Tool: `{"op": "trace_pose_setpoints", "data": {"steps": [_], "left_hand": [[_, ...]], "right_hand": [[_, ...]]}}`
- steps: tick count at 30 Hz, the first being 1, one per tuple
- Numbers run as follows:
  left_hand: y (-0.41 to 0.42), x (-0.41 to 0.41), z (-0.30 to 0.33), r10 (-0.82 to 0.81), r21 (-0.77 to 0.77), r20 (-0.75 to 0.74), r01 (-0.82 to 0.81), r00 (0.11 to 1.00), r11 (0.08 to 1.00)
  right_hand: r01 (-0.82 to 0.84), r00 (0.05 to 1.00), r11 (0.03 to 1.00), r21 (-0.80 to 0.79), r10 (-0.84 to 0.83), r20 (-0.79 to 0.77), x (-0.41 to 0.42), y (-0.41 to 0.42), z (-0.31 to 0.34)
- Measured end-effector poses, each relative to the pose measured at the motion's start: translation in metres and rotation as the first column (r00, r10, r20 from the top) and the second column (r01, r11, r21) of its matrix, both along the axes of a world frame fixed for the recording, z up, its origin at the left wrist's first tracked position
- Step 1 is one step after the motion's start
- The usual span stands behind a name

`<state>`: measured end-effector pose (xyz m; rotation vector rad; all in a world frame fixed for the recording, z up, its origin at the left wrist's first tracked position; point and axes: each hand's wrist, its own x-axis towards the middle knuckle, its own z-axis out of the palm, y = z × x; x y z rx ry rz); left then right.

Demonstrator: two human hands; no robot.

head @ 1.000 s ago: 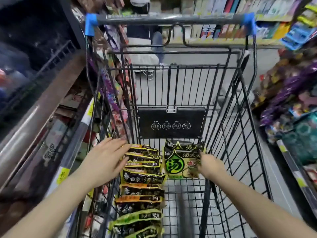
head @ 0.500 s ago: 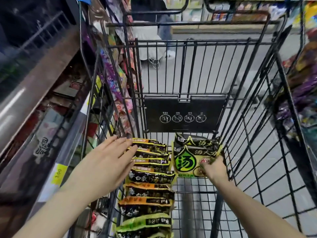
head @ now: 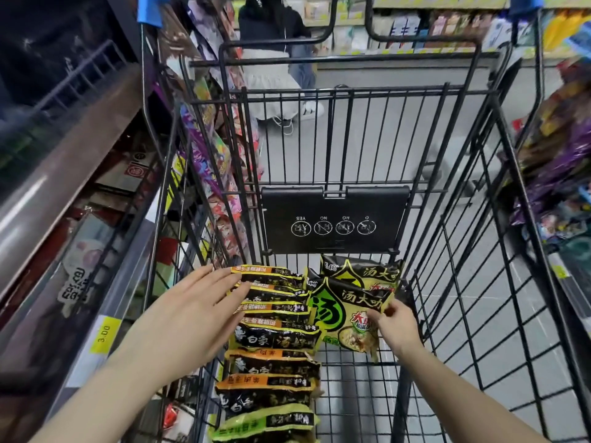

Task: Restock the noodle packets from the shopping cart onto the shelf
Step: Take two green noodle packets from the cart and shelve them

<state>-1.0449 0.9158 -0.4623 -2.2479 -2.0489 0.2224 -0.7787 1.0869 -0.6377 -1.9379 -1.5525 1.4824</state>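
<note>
Noodle packet (head: 348,318) in the cart (head: 479,282), its near edge now rising off the wire floor: right hand (head: 395,324) is pinching it, a lift beginning. Left hand (head: 192,314) is resting flat-fingered on the packet row (head: 275,340); shelf (head: 105,334) awaiting.

A black wire shopping cart (head: 463,314) fills the centre of the frame, its mesh floor seen from above. Along the cart's left side, from lower centre upward, a row of noodle packets (head: 275,340) is laid overlapping, black with yellow, orange and green edges. To the right of the row, in the middle of the frame, two larger green-and-black packets (head: 342,311) are stacked against the cart's far wall, below a black plastic flap (head: 334,219). At the left of the frame a shelf (head: 105,334) with a yellow price tag (head: 104,334) is seen beside the cart.
</note>
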Motion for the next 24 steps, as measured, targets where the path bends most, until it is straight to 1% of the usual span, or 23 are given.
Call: {"op": "trace_pose_setpoints", "data": {"steps": [4, 8, 10, 13, 16, 20, 21, 24], "left_hand": [[-0.001, -0.002, -0.003, 0.001, 0.020, 0.019, -0.001, 1.000, 1.000], [-0.001, -0.001, -0.002, 0.004, 0.022, 0.036, -0.005, 0.999, 1.000], [0.000, -0.003, -0.004, 0.005, 0.032, 0.036, -0.006, 0.999, 0.999], [0.000, -0.004, -0.004, -0.012, 0.032, 0.049, 0.011, 0.999, 0.999], [0.005, 0.000, -0.002, -0.025, 0.027, 0.059, 0.023, 0.998, 0.999], [0.023, 0.026, -0.006, -0.008, -0.009, 0.150, 0.010, 0.989, 1.000], [0.031, 0.037, -0.008, 0.009, -0.053, 0.194, 0.001, 0.981, 0.999], [0.055, 0.059, -0.024, 0.187, -0.225, 0.329, -0.116, 0.925, 0.967]], "right_hand": [[-0.045, 0.998, 0.999, -0.019, 0.044, -0.042, 0.003, -0.003, 0.006], [-0.047, 0.987, 0.997, -0.053, 0.038, -0.159, 0.004, -0.016, 0.019], [-0.055, 0.982, 0.998, -0.015, 0.051, -0.184, 0.003, -0.020, 0.025], [-0.091, 0.982, 0.993, 0.069, 0.101, -0.159, 0.006, -0.026, 0.040], [-0.141, 0.984, 0.978, 0.152, 0.156, -0.091, 0.014, -0.030, 0.053], [-0.098, 0.995, 0.969, 0.225, 0.101, 0.000, 0.021, -0.036, 0.080], [-0.098, 0.995, 0.968, 0.231, 0.092, 0.034, 0.024, -0.037, 0.090], [-0.089, 0.996, 0.960, 0.267, 0.082, 0.036, 0.031, -0.037, 0.118]]}}
